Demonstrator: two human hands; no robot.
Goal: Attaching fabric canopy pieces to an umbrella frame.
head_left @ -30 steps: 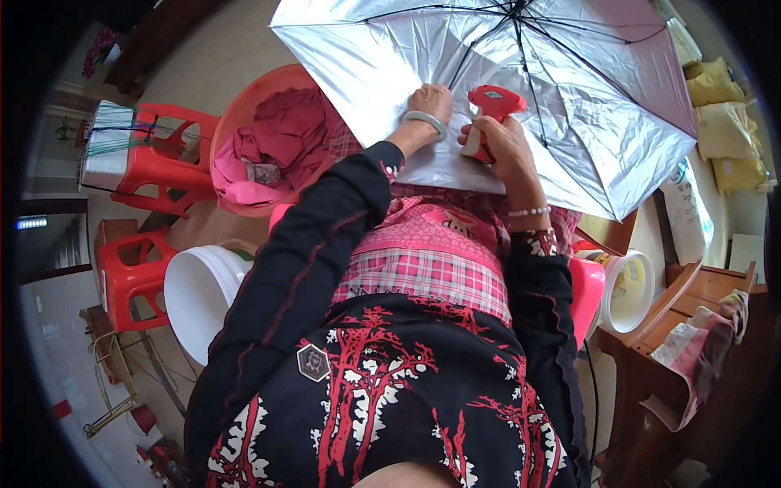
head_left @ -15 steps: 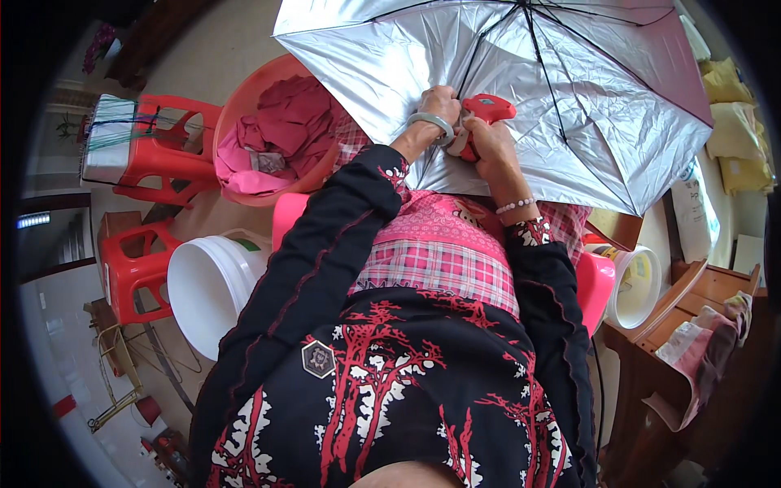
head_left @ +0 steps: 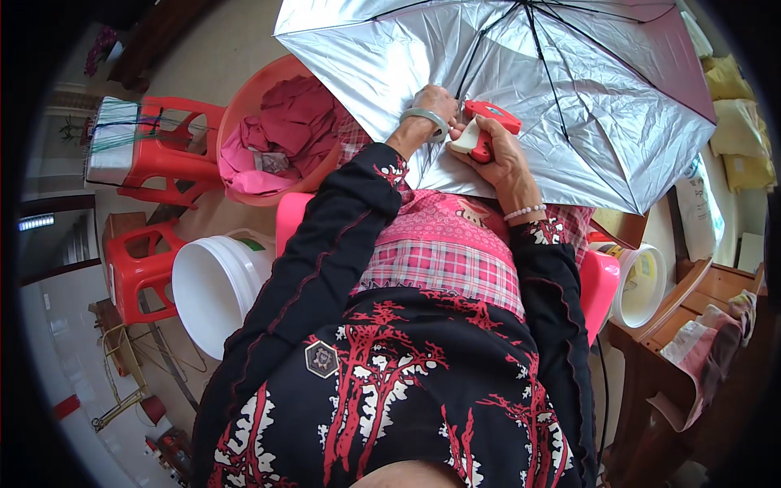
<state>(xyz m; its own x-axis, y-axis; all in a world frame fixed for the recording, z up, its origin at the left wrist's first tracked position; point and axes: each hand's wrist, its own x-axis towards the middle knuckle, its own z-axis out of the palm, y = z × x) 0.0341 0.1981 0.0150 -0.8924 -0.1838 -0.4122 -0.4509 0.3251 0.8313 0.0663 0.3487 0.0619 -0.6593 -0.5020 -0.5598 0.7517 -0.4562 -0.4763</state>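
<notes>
An opened umbrella point(head_left: 606, 122) with a silver lining and black ribs lies across my lap, its underside toward me. My left hand point(head_left: 436, 103), with a pale bangle at the wrist, is closed on the silver cloth beside one rib. My right hand point(head_left: 506, 154) wraps round a red and white hand-held squeeze tool point(head_left: 498, 116). The tool's metal tip is close to the left fingers and the rib. Exactly what the left fingertips pinch is partly hidden. Pink checked cloth point(head_left: 439, 262) covers my lap under the umbrella.
Left of me stand an orange tub point(head_left: 237, 102) of pink cloth, a white bucket point(head_left: 213, 297) and red stools point(head_left: 140, 272). To the right are another bucket point(head_left: 639, 285) and a wooden piece of furniture point(head_left: 639, 354) with cloths on it. Yellow bundles point(head_left: 742, 134) sit further off.
My right hand has shifted slightly right and turned the squeeze tool, so its white part now shows. My left hand stays on the umbrella cloth at nearly the same spot.
</notes>
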